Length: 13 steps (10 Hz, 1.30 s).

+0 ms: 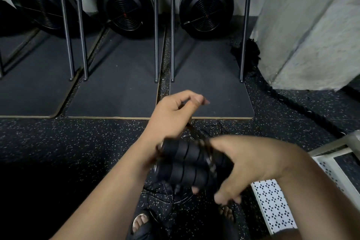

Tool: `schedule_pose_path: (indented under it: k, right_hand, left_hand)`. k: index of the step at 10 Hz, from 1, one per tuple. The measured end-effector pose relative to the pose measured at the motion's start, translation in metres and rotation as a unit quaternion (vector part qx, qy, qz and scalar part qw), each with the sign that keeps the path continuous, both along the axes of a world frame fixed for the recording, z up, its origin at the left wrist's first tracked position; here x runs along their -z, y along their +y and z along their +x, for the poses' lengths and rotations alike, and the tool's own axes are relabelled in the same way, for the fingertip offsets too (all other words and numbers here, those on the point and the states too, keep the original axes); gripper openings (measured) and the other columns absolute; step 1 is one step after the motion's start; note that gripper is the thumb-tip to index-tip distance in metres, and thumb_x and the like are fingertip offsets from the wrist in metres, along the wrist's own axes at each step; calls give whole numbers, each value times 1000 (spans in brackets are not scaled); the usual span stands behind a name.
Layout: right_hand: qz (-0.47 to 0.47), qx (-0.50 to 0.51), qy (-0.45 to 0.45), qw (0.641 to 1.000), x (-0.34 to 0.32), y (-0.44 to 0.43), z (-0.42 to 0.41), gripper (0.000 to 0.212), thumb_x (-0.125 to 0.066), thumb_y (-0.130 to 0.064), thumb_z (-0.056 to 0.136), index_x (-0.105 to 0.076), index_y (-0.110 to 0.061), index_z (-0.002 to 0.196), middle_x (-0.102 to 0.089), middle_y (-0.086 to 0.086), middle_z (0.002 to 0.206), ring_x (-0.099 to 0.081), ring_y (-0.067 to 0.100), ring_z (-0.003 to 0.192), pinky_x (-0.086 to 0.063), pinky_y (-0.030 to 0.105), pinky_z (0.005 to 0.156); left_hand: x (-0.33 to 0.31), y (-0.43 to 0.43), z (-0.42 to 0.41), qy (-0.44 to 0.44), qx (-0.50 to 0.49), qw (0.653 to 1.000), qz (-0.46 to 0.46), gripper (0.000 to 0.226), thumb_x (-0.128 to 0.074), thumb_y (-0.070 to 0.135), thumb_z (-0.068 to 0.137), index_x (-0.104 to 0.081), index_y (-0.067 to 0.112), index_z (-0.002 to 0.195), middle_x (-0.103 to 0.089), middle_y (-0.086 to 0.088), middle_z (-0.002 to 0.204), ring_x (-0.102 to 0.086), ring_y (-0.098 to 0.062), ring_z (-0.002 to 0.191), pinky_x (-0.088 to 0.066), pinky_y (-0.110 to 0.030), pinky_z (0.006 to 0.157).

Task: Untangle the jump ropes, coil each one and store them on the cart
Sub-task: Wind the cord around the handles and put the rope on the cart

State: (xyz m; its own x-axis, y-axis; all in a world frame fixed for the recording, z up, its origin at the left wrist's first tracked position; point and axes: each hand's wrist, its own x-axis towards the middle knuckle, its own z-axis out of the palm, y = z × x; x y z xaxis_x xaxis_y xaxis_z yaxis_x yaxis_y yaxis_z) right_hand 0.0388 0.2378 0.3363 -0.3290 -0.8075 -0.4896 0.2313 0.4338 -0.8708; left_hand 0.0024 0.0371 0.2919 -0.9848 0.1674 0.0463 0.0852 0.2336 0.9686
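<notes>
**Winding the cord round the paired handles**

The person is standing over a speckled floor [78,152] and working on one jump rope at waist height. The right hand [253,163] is gripping the two black handles [185,163], which are lying side by side and touching, with their long axis running across the view from left to right. Its fingers are curling under and round the right-hand ends, so the left-hand ends are sticking out free. Several turns of thin cord are already crossing both handles.

The left hand [171,117] is hovering above and beyond the handles, on the far side from the body. Its thumb and forefinger are pinching the cord [196,130], and the other fingers are curling loosely into the palm. From the pinch the cord is running down and towards the body to the handles; it is blurred, so its exact path is hard to read.

The next wrap seems to be turning on this: the pinched cord is lying across the handles' long axis, above them, and the left hand is the nearer one to the free ends.

More loose ropes [165,195] are lying in a tangle on the floor by the sandalled foot [140,224], directly under the handles. The white perforated cart [272,206] is standing just to the right, nearer the right hand, so that hand looks better placed for setting the bundle down.
</notes>
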Motion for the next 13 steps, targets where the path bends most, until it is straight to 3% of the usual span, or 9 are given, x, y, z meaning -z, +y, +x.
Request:
schedule_pose_path:
  k: [1, 2, 4, 5, 7, 10, 11, 12, 13]
  right_hand:
    - [-145, 128, 10, 981, 0, 7, -5, 39, -70, 19, 85, -62, 8, 122, -76, 10, 104, -68, 15, 67, -56, 26, 53]
    - [-197, 298, 34, 933, 4, 8, -13, 32, -70, 10, 84, -69, 3, 115, -72, 12, 92, -64, 16, 65, -52, 27, 50]
    - [-66, 519, 77, 849, 28, 8, -25, 44, -79, 8, 86, -60, -1, 125, -74, 27, 116, -68, 23, 74, -52, 33, 53]
    - [53, 528, 132, 837, 36, 7, -28, 51, -80, 6, 83, -49, -8, 121, -75, 24, 108, -71, 24, 69, -56, 37, 54]
    - [193, 300, 139, 924, 40, 4, -16, 47, -76, 9, 80, -50, -15, 111, -74, 15, 95, -71, 22, 66, -55, 34, 52]
    - [69, 14, -11, 997, 16, 4, -3, 58, -77, 14, 87, -56, -17, 131, -75, 21, 117, -70, 25, 85, -56, 29, 57]
    - [-40, 50, -28, 998, 11, 9, -3, 65, -78, 15, 86, -57, -18, 138, -76, 21, 118, -72, 21, 84, -57, 28, 57]
    - [-146, 155, -6, 977, 9, 8, -6, 65, -73, 18, 84, -54, -3, 143, -72, 26, 119, -69, 18, 77, -56, 27, 54]
    - [-196, 303, 16, 932, 9, 5, -13, 55, -74, 13, 82, -59, 2, 134, -73, 21, 115, -67, 19, 75, -53, 28, 51]
  left_hand:
    - [1, 2, 3, -3, 4, 1000, 1, 30, -52, 27, 107, -70, 14, 87, -61, 18, 56, -56, 3, 55, -42, -12, 59]
    - [3, 8, 3, -16, 4, 1000, 4, 42, -46, 41, 112, -62, 27, 76, -56, 13, 53, -46, -12, 52, -37, -29, 57]
    - [14, 7, -3, 5, -38, 996, -77, 26, -47, 51, 111, -63, 38, 126, -59, 19, 60, -56, -6, 60, -45, -33, 69]
    - [12, 7, -1, 44, -44, 993, -99, 24, -53, 50, 108, -60, 43, 130, -62, 7, 60, -59, -13, 58, -51, -36, 66]
    - [9, 2, 0, 58, -40, 990, -122, 29, -68, 49, 101, -61, 45, 129, -51, 1, 53, -44, -9, 49, -37, -26, 55]
    - [6, 4, -1, 21, 61, 995, -78, 22, -63, 48, 106, -77, 32, 107, -55, 3, 60, -48, -17, 56, -42, -32, 57]
    - [11, 1, -3, 7, 54, 997, -63, 33, -54, 45, 110, -80, 24, 113, -48, 6, 54, -45, -10, 50, -36, -22, 50]
    - [15, -5, 21, 44, -39, 995, -78, 41, -50, 19, 115, -68, -17, 120, -75, -28, 97, -75, -23, 106, -43, -1, 80]
    - [4, -9, 17, -117, -25, 992, 31, 37, -43, 26, 115, -68, 16, 90, -71, 4, 72, -64, -10, 69, -40, -19, 64]
